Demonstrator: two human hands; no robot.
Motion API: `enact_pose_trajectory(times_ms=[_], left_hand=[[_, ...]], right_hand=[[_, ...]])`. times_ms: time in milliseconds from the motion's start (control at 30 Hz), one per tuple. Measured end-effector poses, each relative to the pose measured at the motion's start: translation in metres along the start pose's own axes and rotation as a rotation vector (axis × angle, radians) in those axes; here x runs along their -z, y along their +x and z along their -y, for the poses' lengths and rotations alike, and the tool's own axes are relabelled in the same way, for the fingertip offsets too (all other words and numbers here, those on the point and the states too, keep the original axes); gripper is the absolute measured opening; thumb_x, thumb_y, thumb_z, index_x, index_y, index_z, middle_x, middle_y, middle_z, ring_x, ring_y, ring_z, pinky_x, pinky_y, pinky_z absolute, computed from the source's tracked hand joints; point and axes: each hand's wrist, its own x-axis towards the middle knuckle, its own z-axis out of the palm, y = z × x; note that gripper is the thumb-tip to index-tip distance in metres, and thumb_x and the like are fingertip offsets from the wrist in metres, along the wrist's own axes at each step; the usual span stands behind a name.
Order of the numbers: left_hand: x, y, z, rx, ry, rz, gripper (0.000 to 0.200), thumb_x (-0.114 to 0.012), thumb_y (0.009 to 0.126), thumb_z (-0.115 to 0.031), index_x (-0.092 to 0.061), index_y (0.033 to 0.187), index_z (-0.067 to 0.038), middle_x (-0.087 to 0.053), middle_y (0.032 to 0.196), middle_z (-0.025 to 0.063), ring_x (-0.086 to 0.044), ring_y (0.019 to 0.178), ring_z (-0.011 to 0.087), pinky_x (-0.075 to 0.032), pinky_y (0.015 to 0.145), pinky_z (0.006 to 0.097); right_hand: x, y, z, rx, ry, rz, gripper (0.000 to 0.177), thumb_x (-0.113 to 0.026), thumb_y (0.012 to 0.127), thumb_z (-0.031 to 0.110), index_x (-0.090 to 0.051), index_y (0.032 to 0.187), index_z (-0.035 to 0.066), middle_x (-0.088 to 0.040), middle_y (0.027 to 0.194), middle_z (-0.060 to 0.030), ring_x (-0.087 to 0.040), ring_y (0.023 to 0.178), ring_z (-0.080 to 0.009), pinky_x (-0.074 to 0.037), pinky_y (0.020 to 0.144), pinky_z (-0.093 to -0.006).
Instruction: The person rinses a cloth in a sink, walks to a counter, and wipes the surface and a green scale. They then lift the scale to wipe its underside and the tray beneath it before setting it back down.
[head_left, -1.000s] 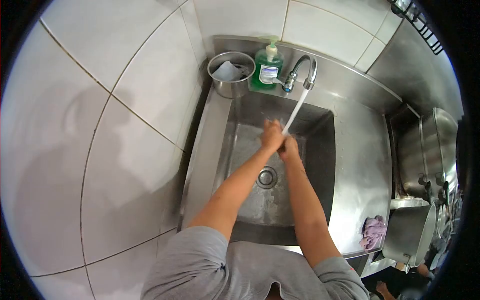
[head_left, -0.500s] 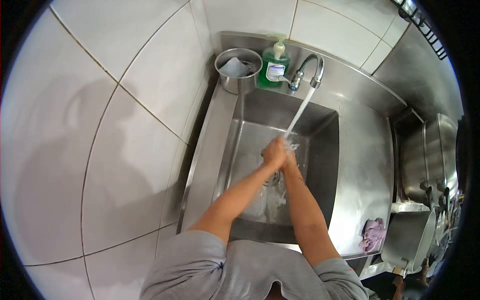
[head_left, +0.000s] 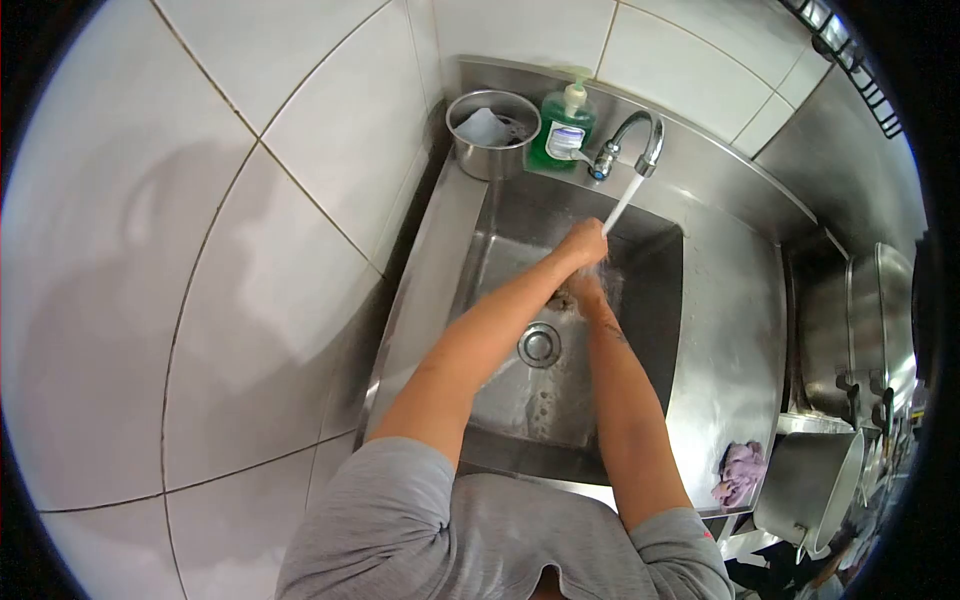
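Beyond the fingers stands a soap bottle (head_left: pixel 562 135). The left hand (head_left: pixel 583 243) meets the running water (head_left: pixel 622 205); the right hand (head_left: pixel 586 286) is just below its fingers. Both hands' finger opening or holding, I cannot tell; blurred.

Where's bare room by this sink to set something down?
The right counter, between basin and large pots, beyond the purple cloth; also the narrow ledge along the tiled wall. Crowded: back left, with steel container, soap bottle and faucet.
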Motion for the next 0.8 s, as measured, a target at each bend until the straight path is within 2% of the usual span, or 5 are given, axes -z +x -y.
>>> enact_pose_trajectory(times_ms=[300,367,467,567,800], left_hand=[[-0.051,-0.05,0.182,0.563,-0.249,-0.249,0.037,-0.053,0.081,-0.034,-0.058,0.107,-0.007,-0.057,0.102,0.0212,-0.053,0.1,0.0341,-0.041,0.085,0.0399],[-0.04,-0.086,0.142,0.722,-1.451,-0.297,0.043,-0.052,0.081,-0.039,-0.052,0.113,-0.01,-0.052,0.112,0.0197,-0.053,0.098,0.034,-0.042,0.083,0.0394],[-0.02,-0.112,0.068,0.407,-0.907,-0.161,0.05,-0.054,0.083,-0.034,-0.042,0.124,-0.008,-0.047,0.118,0.0211,-0.049,0.107,0.0318,-0.04,0.086,0.0355],[-0.036,-0.146,0.016,0.222,0.063,-0.317,0.045,-0.052,0.082,-0.028,-0.043,0.122,-0.009,-0.046,0.118,0.0223,-0.049,0.106,0.0358,-0.042,0.083,0.0397],[-0.024,-0.112,0.079,0.442,0.007,-0.251,0.037,-0.048,0.083,-0.036,-0.057,0.106,-0.009,-0.06,0.098,0.0217,-0.055,0.092,0.0404,-0.043,0.079,0.0477]], right_hand=[[-0.015,-0.022,0.004,-0.116,0.577,0.015,0.04,-0.052,0.08,0.017,-0.046,0.115,-0.001,-0.055,0.102,-0.0102,-0.051,0.097,-0.0236,-0.04,0.082,-0.0342],[-0.009,-0.032,0.006,-0.14,0.823,0.161,0.04,-0.052,0.08,0.016,-0.045,0.115,-0.002,-0.053,0.104,-0.01,-0.05,0.097,-0.0232,-0.039,0.083,-0.033],[-0.039,-0.016,-0.034,-0.295,0.976,0.164,0.033,-0.05,0.083,0.022,-0.051,0.108,0.001,-0.056,0.1,-0.0114,-0.053,0.09,-0.0235,-0.042,0.078,-0.0334],[-0.079,0.018,-0.101,-0.882,2.538,0.533,0.031,-0.048,0.086,0.029,-0.058,0.101,0.004,-0.059,0.096,-0.0129,-0.055,0.082,-0.0239,-0.044,0.073,-0.0339],[-0.059,-0.028,-0.059,-0.365,0.804,0.195,0.036,-0.045,0.089,0.033,-0.058,0.1,0.002,-0.059,0.096,-0.0135,-0.056,0.08,-0.0223,-0.045,0.07,-0.0331]])
